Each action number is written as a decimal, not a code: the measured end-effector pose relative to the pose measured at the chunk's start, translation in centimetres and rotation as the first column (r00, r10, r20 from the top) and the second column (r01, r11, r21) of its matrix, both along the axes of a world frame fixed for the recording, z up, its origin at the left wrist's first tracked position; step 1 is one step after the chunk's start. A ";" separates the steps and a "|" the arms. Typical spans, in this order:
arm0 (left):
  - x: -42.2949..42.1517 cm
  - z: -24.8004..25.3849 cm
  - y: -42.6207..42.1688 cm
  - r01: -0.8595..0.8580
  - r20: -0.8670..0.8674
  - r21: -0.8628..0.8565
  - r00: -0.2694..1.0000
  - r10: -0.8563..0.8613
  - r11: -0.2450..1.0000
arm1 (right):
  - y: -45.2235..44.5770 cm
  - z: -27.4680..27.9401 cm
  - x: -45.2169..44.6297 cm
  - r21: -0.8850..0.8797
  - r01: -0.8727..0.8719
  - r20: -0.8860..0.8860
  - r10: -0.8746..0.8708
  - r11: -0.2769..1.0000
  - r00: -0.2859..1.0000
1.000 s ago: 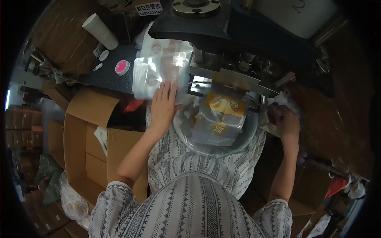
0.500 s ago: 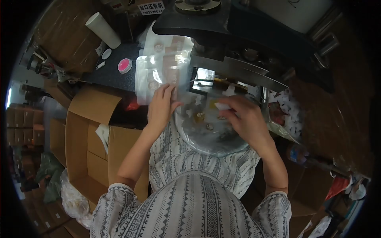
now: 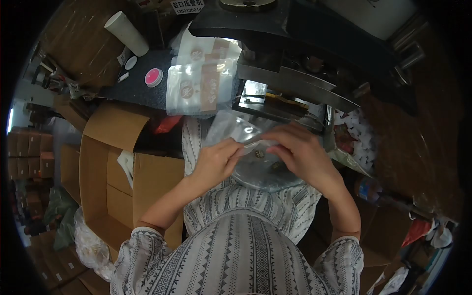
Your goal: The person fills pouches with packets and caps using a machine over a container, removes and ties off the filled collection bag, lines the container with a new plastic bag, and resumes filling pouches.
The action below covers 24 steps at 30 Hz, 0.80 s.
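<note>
A clear plastic pouch [image 3: 225,128] is stretched between my hands, above a round plastic-lined container [image 3: 263,179] on my lap. My left hand [image 3: 216,161] is closed on one side of the pouch's edge. At the other side, my right hand [image 3: 301,151] pinches the edge; whether it also holds a small item is hidden by the fingers. Small pieces [image 3: 259,154] show inside the container. Beyond my left hand lies a stack of printed clear pouches [image 3: 189,91] with brown bands.
A dark press machine [image 3: 285,73] stands in front of me. On the dark table [image 3: 110,95] are a pink-topped round tin [image 3: 154,77] and a white roll [image 3: 127,33]. An open cardboard box [image 3: 108,184] is at my left. White packets [image 3: 361,147] lie at the right.
My left hand has left the pouch stack and moved down and right, bringing a pouch to my right hand. The white piece seen in my right hand earlier is no longer visible.
</note>
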<state>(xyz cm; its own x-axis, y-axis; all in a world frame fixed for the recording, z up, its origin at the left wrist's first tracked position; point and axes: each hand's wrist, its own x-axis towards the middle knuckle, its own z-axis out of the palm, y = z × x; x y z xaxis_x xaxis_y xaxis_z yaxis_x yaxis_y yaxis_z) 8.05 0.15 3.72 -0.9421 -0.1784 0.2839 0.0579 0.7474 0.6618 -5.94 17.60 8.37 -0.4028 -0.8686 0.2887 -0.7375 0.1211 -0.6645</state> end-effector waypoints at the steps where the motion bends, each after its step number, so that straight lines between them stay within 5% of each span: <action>1: -0.4 -0.5 0.3 0.002 -0.002 0.000 1.000 -0.002 1.000 | 0.4 -0.4 -0.6 0.016 -0.002 0.086 0.001 1.000 0.996; 3: -1.5 -0.9 1.0 0.085 0.091 0.175 0.991 -0.102 0.981 | 1.2 -0.7 -1.1 0.035 -0.001 0.173 -0.005 0.999 0.985; 4: -2.3 -0.9 1.3 0.086 0.089 0.177 0.991 -0.103 0.980 | 1.5 -0.7 -1.1 0.022 0.144 0.229 -0.145 0.989 0.963; 6: -4.4 -0.8 1.5 -0.135 0.448 0.495 0.886 -0.119 0.858 | 2.4 -0.6 -1.5 0.013 0.280 0.282 -0.272 0.960 0.920; 7: -5.6 -1.0 1.3 -0.136 0.446 0.496 0.887 -0.117 0.858 | 3.2 -0.4 -1.9 0.035 0.349 0.132 -0.351 0.936 0.927; 9: -7.8 -1.8 0.8 -0.273 0.490 0.721 0.851 -0.189 0.637 | 4.8 -0.1 -2.2 0.081 0.461 -0.129 -0.449 0.884 0.884; 10: -8.6 -2.0 1.0 -0.272 0.489 0.723 0.851 -0.192 0.635 | 5.4 -0.1 -2.5 0.083 0.462 -0.130 -0.450 0.883 0.883; 12: -9.7 -2.5 1.2 -0.313 0.382 0.894 0.906 -0.182 0.321 | 6.7 -0.5 -3.3 0.253 0.635 -0.158 -0.617 0.730 0.771; 14: -9.6 -2.9 0.9 -0.290 0.370 0.903 0.900 -0.231 0.316 | 7.7 -4.0 -6.8 0.167 0.632 -0.280 -0.579 0.756 0.766; 16: -9.0 -2.6 0.7 -0.248 0.407 0.800 0.894 -0.189 0.547 | 7.9 -6.3 -8.5 0.079 0.613 -0.393 -0.541 0.786 0.744; 18: -7.7 -1.4 -1.2 -0.247 0.194 0.675 0.969 0.156 0.695 | 7.5 -6.9 -9.4 0.187 0.636 -0.308 -0.570 0.748 0.761; 19: -7.1 -1.6 -3.3 -0.297 -0.113 0.254 0.936 0.333 0.920 | 7.5 -6.6 -9.2 0.187 0.635 -0.305 -0.570 0.749 0.763; 20: -5.9 -2.5 -4.7 -0.296 -0.108 0.251 0.938 0.330 0.922 | 7.7 -5.8 -8.7 0.228 0.635 -0.217 -0.598 0.738 0.772; 21: -4.9 -3.8 -5.9 -0.368 -0.186 -0.246 0.926 0.329 0.897 | 7.9 -4.8 -8.2 0.267 0.633 -0.130 -0.623 0.727 0.771; 22: -4.3 -4.4 -6.3 -0.389 -0.259 -0.672 0.921 0.293 0.630 | 8.1 -3.7 -7.5 0.266 0.633 -0.131 -0.624 0.727 0.771; 24: -2.9 -4.6 -6.4 -0.356 -0.255 -0.674 0.934 0.249 0.647 | 7.8 -1.3 -5.8 0.365 0.711 -0.085 -0.739 0.601 0.668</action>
<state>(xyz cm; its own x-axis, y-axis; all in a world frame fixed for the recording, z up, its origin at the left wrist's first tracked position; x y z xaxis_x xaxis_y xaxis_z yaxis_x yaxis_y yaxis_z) 5.14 -6.29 -0.85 -0.8175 -0.1453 0.5572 -0.2142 0.9749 -0.0602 -11.74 25.36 7.02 -0.9499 -0.3121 -0.0154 -0.2612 0.8201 -0.5091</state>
